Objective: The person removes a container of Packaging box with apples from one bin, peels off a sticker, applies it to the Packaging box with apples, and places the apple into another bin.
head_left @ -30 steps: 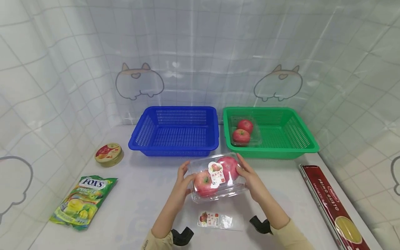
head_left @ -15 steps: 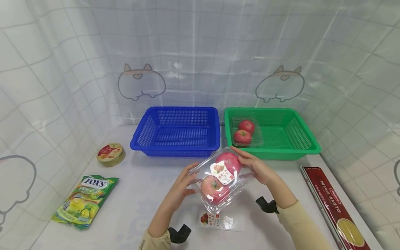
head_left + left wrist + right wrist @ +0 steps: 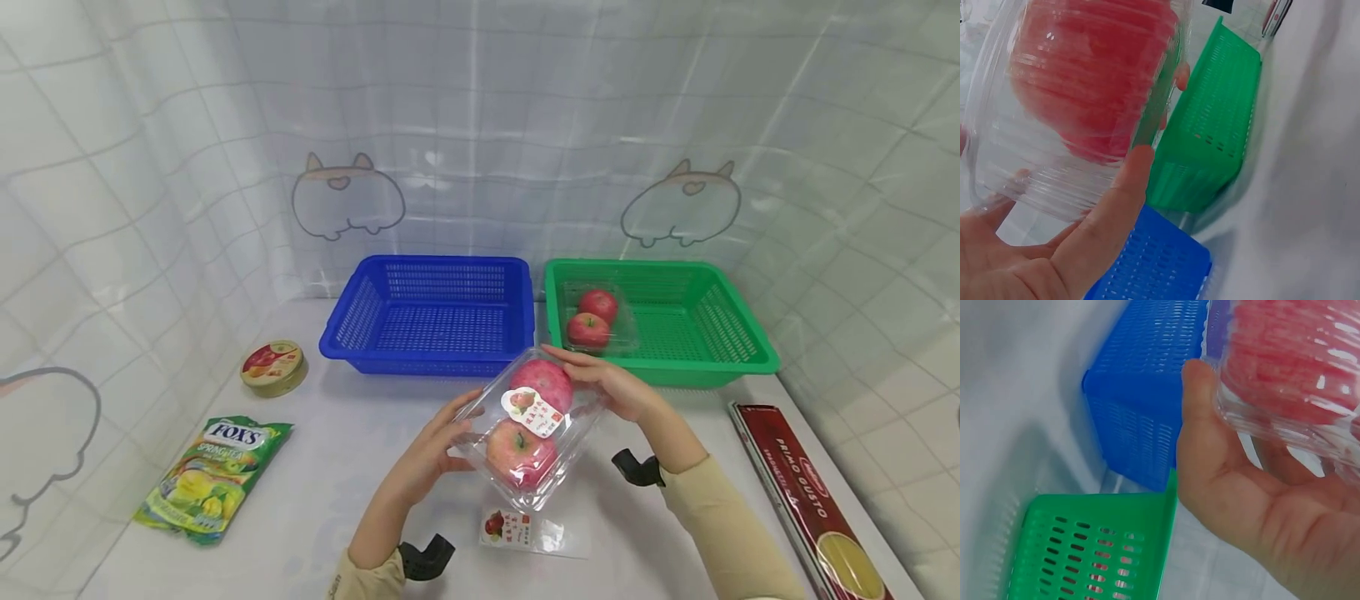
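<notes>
Between both hands, above the table, a clear plastic box of apples (image 3: 522, 446) is held at a slant, with a white label (image 3: 532, 412) on its lid. Two red apples show through the plastic. My left hand (image 3: 429, 454) grips the box's left side; in the left wrist view its fingers (image 3: 1107, 219) curl along the wall. On the far right corner my right hand (image 3: 611, 385) holds the box, fingers on the edge, as the right wrist view also shows (image 3: 1229, 475). Below the box a sheet with a printed apple label (image 3: 517, 531) lies on the table.
A blue basket (image 3: 435, 365) stands at the back, and beside it a green basket (image 3: 675, 371) holds another box of apples (image 3: 588, 329). At left lie a round tin (image 3: 272, 368) and a green candy bag (image 3: 213, 479). A red spaghetti box (image 3: 813, 508) lies at right.
The apple box has turned from nearly level to a slant, its right end swinging away and its left end coming nearer. Both hands have kept their hold on it.
</notes>
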The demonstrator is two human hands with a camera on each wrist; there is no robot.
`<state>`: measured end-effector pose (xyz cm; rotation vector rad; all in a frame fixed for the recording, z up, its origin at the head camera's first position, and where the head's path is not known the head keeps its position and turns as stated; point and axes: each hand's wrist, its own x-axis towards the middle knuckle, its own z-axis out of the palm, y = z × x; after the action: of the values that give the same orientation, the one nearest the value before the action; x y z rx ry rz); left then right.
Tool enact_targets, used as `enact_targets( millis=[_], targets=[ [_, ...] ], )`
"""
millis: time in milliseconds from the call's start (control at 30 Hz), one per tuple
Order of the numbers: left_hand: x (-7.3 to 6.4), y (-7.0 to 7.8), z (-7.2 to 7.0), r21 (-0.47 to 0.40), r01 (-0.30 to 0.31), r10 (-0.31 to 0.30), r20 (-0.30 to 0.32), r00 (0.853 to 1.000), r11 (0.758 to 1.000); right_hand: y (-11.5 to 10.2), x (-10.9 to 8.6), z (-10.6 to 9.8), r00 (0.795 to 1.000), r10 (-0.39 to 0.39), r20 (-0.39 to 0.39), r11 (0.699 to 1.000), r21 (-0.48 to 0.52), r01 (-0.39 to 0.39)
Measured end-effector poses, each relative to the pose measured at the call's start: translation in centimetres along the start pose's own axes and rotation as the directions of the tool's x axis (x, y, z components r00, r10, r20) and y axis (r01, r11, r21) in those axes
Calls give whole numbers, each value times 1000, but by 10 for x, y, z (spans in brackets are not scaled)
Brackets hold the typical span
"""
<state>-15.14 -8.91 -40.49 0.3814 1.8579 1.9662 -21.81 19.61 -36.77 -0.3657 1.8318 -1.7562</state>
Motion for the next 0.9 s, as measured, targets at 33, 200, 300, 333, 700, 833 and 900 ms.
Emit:
enact_targets(
  millis=[33, 200, 300, 333, 700, 833, 900],
  targets=[
    [0, 0, -1, 2, 3, -3, 3, 1000, 1000, 0, 2, 0, 1000, -1, 13, 1000, 2, 1],
    [-2, 1, -2, 38, 11, -11, 9, 1000, 999, -3, 11, 0, 998, -11, 68, 1000, -9, 12],
    [-3, 1, -3, 52, 8, -8, 8, 1000, 999, -4, 15, 1, 997, -11, 70, 1000, -13, 12],
    [-3, 1, -3, 55, 5, -5, 4, 1000, 998, -5, 16, 2, 998, -8, 69, 1000, -12, 9],
    [-3, 1, -4, -12, -48, 46, -82, 996, 999, -11, 30, 5, 998, -36, -52, 999, -17, 35],
    [-4, 1, -7, -60, -69, 58, -169, 984, 996, -11, 30, 10, 978, -73, -195, 997, 5, 75],
    [-4, 1, -9, -74, -85, 68, -210, 975, 994, -10, 29, 15, 964, -93, -250, 995, 9, 98]
  ],
)
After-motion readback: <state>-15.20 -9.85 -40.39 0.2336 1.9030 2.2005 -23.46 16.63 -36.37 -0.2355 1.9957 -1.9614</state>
